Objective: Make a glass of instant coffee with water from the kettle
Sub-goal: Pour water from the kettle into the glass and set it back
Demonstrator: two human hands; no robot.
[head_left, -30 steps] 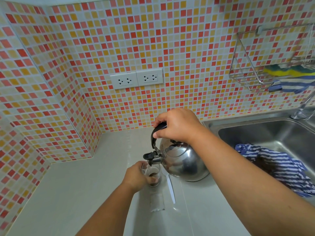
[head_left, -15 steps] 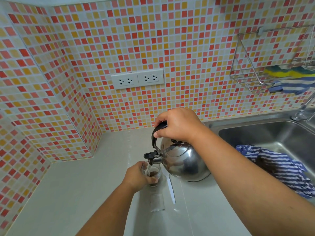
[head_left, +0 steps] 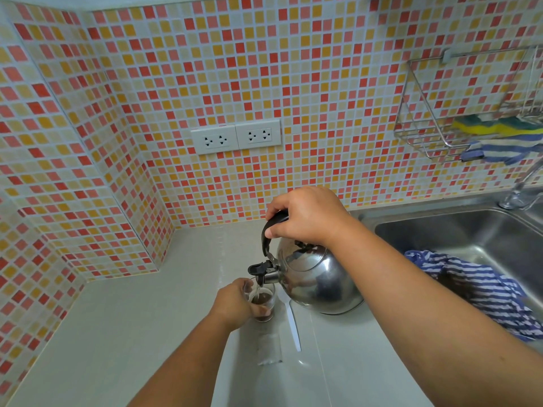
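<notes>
A small clear glass (head_left: pixel 265 301) with dark coffee in it stands on the pale counter (head_left: pixel 123 327). My left hand (head_left: pixel 235 304) is wrapped around its left side. A shiny steel kettle (head_left: pixel 317 277) is tilted to the left above it, its black spout cap open right over the glass rim. A thin stream of water falls from the spout into the glass. My right hand (head_left: pixel 308 215) grips the kettle's black handle from above. A white plastic spoon (head_left: pixel 292 321) lies on the counter just right of the glass, partly under the kettle.
An empty clear sachet (head_left: pixel 269 349) lies in front of the glass. A steel sink (head_left: pixel 458 230) with a blue striped cloth (head_left: pixel 482 292) is at the right, a tap (head_left: pixel 520 192) behind it. A wire rack (head_left: pixel 440 124) with sponges hangs on the tiled wall, near two sockets (head_left: pixel 236 136).
The kettle has tipped a little further and the coffee level in the glass has risen slightly. Both hands keep their grips in the same place.
</notes>
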